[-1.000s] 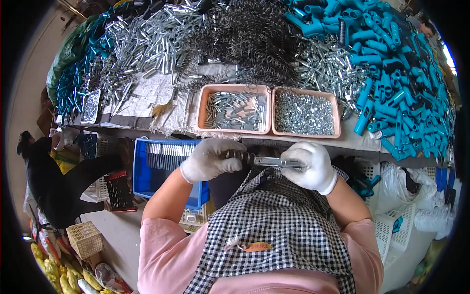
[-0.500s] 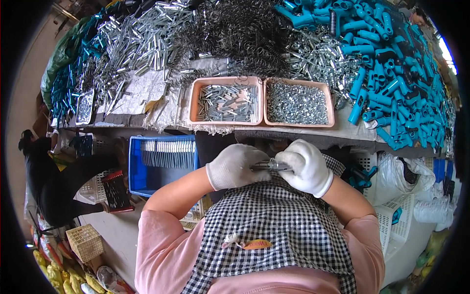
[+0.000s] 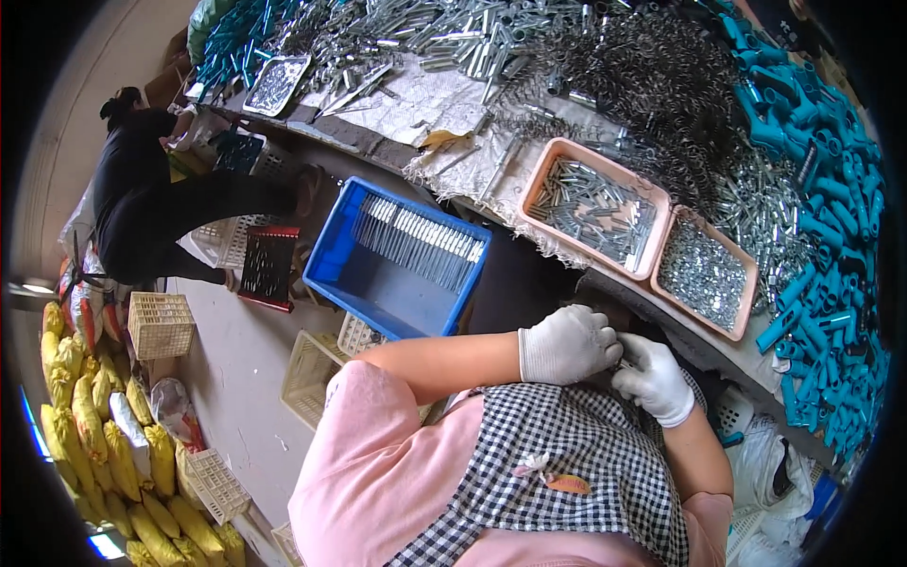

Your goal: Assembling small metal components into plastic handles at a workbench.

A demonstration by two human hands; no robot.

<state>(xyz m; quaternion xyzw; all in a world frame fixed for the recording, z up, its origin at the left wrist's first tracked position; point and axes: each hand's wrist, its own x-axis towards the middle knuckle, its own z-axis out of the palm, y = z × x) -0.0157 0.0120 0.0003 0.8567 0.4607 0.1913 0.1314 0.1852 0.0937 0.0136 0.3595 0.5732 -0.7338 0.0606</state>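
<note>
White knit gloves cover both my hands, which meet in front of my checked apron, below the workbench edge. My left hand [image 3: 571, 346] is closed, its fingers curled toward the right one. Pinched fingers of my right hand [image 3: 654, 382] meet it from the other side. Between them a small shiny metal part [image 3: 624, 365] barely shows; the gloves hide most of it. Nearest on the bench are a pink tray [image 3: 588, 248] of short metal pins and a second pink tray [image 3: 701, 326] of small metal pieces.
Left of my hands stands a blue bin [image 3: 397, 300] with a row of metal rods. Dark springs [image 3: 652, 85], metal tubes [image 3: 482, 38] and teal plastic handles [image 3: 831, 246] are heaped on the bench. A person in dark clothes [image 3: 142, 198] bends at far left, near yellow sacks [image 3: 94, 406].
The view has swung left and tilted, so bench and hands appear farther right. My hands remain together; the metal part, plainly visible between them before, is now mostly covered.
</note>
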